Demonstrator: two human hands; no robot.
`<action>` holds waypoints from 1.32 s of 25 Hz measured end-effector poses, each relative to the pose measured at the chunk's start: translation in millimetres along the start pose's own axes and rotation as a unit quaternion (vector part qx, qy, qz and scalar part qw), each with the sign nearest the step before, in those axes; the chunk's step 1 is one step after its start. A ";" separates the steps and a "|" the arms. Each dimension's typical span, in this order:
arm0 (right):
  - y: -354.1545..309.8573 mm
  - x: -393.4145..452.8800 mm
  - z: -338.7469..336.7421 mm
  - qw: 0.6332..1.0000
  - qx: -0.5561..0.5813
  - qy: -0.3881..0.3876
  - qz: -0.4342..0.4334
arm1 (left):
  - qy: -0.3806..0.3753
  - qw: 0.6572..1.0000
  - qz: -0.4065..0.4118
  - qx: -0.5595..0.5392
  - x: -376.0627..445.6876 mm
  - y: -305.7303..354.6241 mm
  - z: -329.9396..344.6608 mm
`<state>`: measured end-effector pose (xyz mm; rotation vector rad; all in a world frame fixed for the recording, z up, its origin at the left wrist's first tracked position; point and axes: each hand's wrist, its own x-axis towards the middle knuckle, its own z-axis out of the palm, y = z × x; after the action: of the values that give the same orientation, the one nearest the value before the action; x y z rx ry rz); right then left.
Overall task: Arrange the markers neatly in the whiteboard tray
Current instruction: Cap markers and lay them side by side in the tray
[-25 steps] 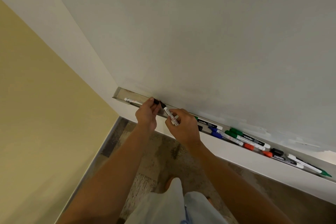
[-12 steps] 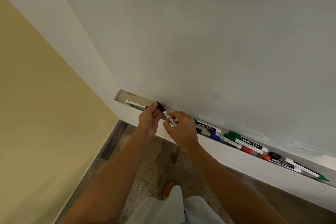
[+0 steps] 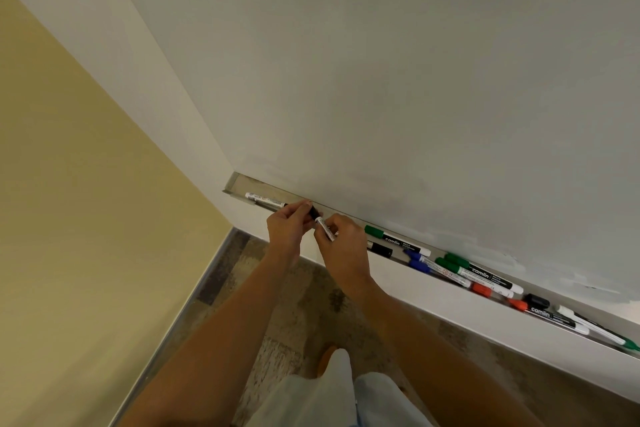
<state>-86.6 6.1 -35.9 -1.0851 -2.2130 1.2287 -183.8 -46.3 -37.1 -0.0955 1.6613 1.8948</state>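
the black-capped marker sits between my two hands, lifted just above the whiteboard tray near its left end and tilted, cap end up toward the board; my right hand pinches its white barrel, fingers curled round it; my left hand is curled at the cap end, fingertips closed on the black cap; the two hands are almost touching; just left of my left hand, in the tray, a white-barrelled marker lies flat along the channel, its near end hidden behind my fingers; to the right of my right hand, in the tray, a green-capped marker lies against the board, and a black marker lies just in front of it, partly hidden by my wrist; farther right along the tray come two blue-capped markers, then two green-capped ones overlapping them, then two red-capped markers, another black-capped one, and at the far right a thin green-tipped pen lying askew; these all lie loosely, crossing one another; above the tray rises the whiteboard; left of the tray stands a yellow wall; below the tray is patterned flooring, with my light trousers at the bottom edge.
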 end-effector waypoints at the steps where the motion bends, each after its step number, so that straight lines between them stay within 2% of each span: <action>1: -1.6 1.7 1.6 1.000 0.013 0.002 0.008 | 0.004 1.000 0.000 -0.001 1.2 1.7 0.2; 8: -13.6 16.3 16.3 0.993 0.108 0.044 0.033 | 0.039 0.998 0.010 0.047 17.5 10.9 1.0; 11: -3.8 21.4 14.7 0.998 0.049 0.018 -0.027 | 0.014 0.992 0.036 0.116 24.9 17.7 -4.3; 13: 6.5 31.1 8.3 0.996 -0.013 -0.004 -0.089 | 0.012 0.971 0.094 0.220 28.3 25.4 -11.1; 14: 11.3 36.2 4.7 0.991 -0.042 -0.009 -0.125 | 0.022 0.945 0.140 0.293 30.7 29.3 -16.0; 16: 17.7 44.7 1.1 0.975 -0.103 -0.005 -0.197 | 0.028 0.872 0.221 0.437 39.1 38.4 -30.2; 18: 23.3 48.5 4.5 0.955 -0.160 0.006 -0.249 | -0.011 0.801 0.233 0.551 48.0 45.4 -45.8; 21: 28.3 49.8 13.5 0.937 -0.219 0.003 -0.273 | -0.089 0.689 0.245 0.677 57.7 48.1 -61.9; 25: 30.4 52.6 18.1 0.930 -0.228 -0.012 -0.289 | -0.108 0.601 0.290 0.737 63.2 41.9 -61.4; 28: 28.8 45.3 18.7 0.920 -0.230 0.016 -0.316 | -0.121 0.517 0.320 0.785 67.4 42.7 -59.8; 30: 30.7 36.1 14.0 0.927 -0.210 0.032 -0.308 | -0.147 0.461 0.344 0.804 72.0 44.8 -62.4; 32: 36.3 26.5 3.9 0.941 -0.184 0.040 -0.281 | -0.171 0.427 0.366 0.809 75.4 49.7 -65.6; 33: 40.9 21.9 -4.1 0.945 -0.178 0.047 -0.270 | -0.176 0.420 0.382 0.804 75.6 51.3 -65.3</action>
<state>-79.6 38.4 -68.7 -0.5598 -2.4766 0.5487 -291.5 -78.2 -38.7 1.8785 2.5192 -0.2553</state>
